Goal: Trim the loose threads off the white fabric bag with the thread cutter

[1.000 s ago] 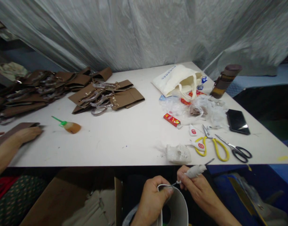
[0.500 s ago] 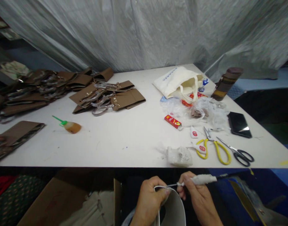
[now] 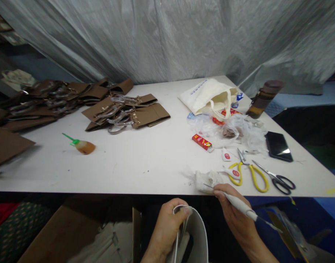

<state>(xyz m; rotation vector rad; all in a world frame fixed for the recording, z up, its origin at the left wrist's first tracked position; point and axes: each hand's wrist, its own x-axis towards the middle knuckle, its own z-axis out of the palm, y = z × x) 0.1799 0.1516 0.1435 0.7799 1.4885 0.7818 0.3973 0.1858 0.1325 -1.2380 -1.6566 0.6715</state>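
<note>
Below the table's front edge, my left hand (image 3: 167, 226) grips the curled top edge of a white bent sheet (image 3: 196, 237). My right hand (image 3: 233, 215) holds a thin tool with a white wrapped handle (image 3: 240, 205); its metal tip points up-left and reaches a crumpled white wad (image 3: 208, 179) lying at the table edge. The two hands are apart, and the tool no longer touches the sheet.
On the white table (image 3: 145, 157) lie yellow scissors (image 3: 251, 173), black scissors (image 3: 277, 177), a phone (image 3: 278, 145), a red box (image 3: 201, 141), a cream tote bag (image 3: 211, 96), plastic wrap, brown leather pieces (image 3: 123, 111) and a green-tipped glue bottle (image 3: 81, 145). A brown sheet (image 3: 6, 144) is at far left.
My right hand lifted the tool off the white sheet's edge and swung its tip up to the crumpled wad. The other person's hand at far left has gone from view.
</note>
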